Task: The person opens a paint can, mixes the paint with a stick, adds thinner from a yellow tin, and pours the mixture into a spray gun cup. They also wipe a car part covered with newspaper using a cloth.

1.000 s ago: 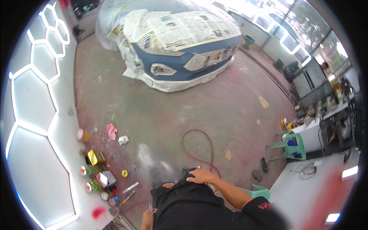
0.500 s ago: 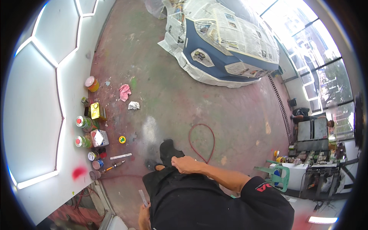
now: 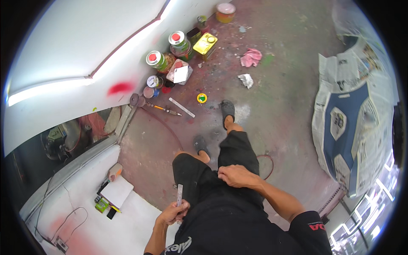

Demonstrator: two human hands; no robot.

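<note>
At the bottom, beside my left thigh, my left hand (image 3: 173, 213) is closed round a flat grey mixing stick (image 3: 179, 193), which points upward out of the fist. My right hand (image 3: 236, 175) is curled in front of my right thigh, against the black trousers (image 3: 239, 153). Whatever its fingers may hold is hidden. Ahead on the floor lie a similar pale stick (image 3: 182, 107) and an orange-handled tool (image 3: 163, 109) with a hose. Close by is a round yellow lid (image 3: 202, 98) with a green middle.
Along the white wall stand paint tins (image 3: 154, 58), a yellow can (image 3: 205, 45) and an orange tub (image 3: 225, 12). A pink rag (image 3: 251, 58) and crumpled white paper (image 3: 245, 80) lie on the floor. Right is a newspaper-masked car (image 3: 348, 110). A red hose (image 3: 272, 165) curves by my leg.
My view has swung left, so the masked car now sits at the right and the tins ahead. A white surface has come in at lower left. My left hand still grips the stick.
</note>
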